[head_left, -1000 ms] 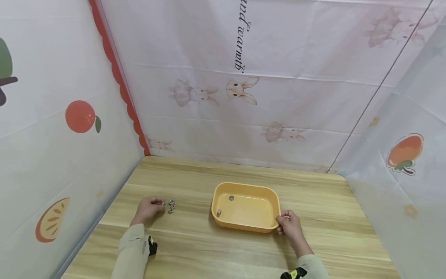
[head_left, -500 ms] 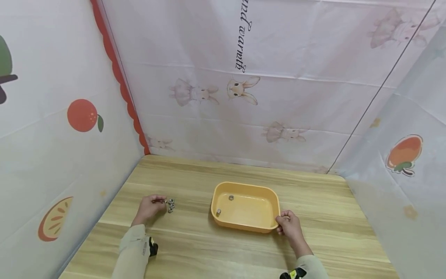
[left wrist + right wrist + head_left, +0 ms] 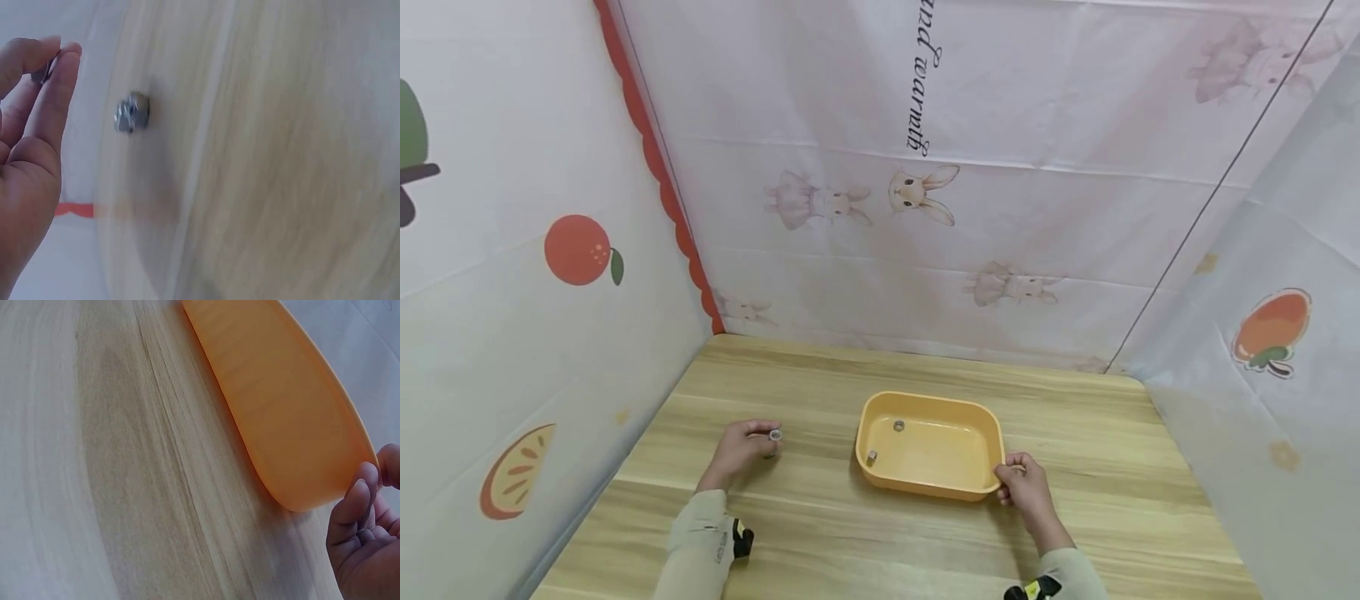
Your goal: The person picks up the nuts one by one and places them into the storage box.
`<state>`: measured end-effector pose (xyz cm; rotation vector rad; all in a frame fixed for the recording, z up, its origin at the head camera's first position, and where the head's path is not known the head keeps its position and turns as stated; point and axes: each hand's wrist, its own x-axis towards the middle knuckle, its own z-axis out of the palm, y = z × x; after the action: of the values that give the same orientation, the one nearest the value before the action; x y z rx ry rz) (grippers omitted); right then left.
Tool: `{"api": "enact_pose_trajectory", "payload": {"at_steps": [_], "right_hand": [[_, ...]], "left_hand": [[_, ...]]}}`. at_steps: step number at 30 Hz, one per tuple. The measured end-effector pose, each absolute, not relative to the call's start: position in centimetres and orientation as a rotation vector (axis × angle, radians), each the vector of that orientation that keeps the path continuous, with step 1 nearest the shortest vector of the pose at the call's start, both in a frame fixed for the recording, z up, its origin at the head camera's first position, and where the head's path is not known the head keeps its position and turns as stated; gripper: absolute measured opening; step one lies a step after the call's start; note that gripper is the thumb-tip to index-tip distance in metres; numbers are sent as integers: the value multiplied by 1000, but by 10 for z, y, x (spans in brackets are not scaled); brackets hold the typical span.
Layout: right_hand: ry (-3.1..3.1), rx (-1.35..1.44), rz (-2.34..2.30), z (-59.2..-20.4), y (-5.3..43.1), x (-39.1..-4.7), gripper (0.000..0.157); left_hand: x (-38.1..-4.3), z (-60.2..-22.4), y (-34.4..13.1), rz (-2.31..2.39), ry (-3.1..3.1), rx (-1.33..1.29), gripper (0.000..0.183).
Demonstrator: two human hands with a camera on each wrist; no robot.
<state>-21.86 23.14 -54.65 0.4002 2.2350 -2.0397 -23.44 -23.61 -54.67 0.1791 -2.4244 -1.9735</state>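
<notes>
My left hand (image 3: 743, 450) pinches a metal nut (image 3: 40, 74) between thumb and fingertips, above the table on the left. In the left wrist view, more shiny nuts (image 3: 132, 112) lie bunched on the wood, to the side of the fingers; the head view has them mostly hidden behind the hand. My right hand (image 3: 1025, 487) grips the near right corner of a yellow rectangular tray (image 3: 281, 419), thumb and fingers at its rim. Inside the tray, one nut (image 3: 898, 426) lies near the far left and another (image 3: 872, 457) stands on edge by the left wall.
The wood-grain table (image 3: 820, 533) meets a white curtain (image 3: 865, 317) with rabbit prints at the back. Printed side panels (image 3: 587, 358) stand left and right. A black wrist camera (image 3: 742, 540) sits on the left sleeve.
My left hand has moved right with the pinched nut, now overlapping the bunched nuts in the head view. The right hand and the tray have stayed in place.
</notes>
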Motion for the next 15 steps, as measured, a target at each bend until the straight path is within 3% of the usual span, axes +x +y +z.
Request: {"api": "enact_pose_trajectory", "payload": {"at_steps": [15], "right_hand": [[2228, 406, -2036, -551, 232, -222, 18]], "left_hand": [[-239, -539, -202, -1978, -2456, 101, 35]]}}
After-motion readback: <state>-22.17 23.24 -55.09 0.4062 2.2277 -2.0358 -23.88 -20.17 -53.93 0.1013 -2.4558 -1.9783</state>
